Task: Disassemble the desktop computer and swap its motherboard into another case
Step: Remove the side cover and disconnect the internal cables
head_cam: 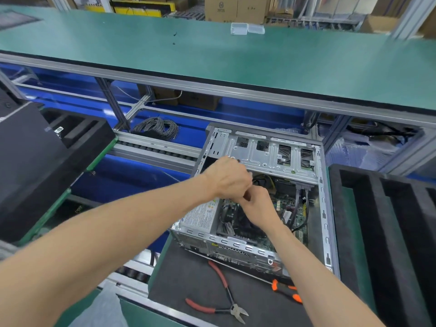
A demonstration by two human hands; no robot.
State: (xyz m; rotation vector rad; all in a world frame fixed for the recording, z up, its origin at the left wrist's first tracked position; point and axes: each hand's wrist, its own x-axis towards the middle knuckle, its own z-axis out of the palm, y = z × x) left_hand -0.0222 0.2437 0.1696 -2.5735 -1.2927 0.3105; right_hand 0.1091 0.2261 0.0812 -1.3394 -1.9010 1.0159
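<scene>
Now | one open case [262,199] | two hands: left [227,178], right [258,204] | grips unclear

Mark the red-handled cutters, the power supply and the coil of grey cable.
red-handled cutters [226,300]: head view, on the dark shank near the pivot.
power supply [200,215]: head view, on its white label.
coil of grey cable [157,127]: head view, on the middle of the bundle.

Red-handled cutters [218,293]; orange-black screwdriver [286,291]; green bench [212,55]; silver case [326,208].
</scene>
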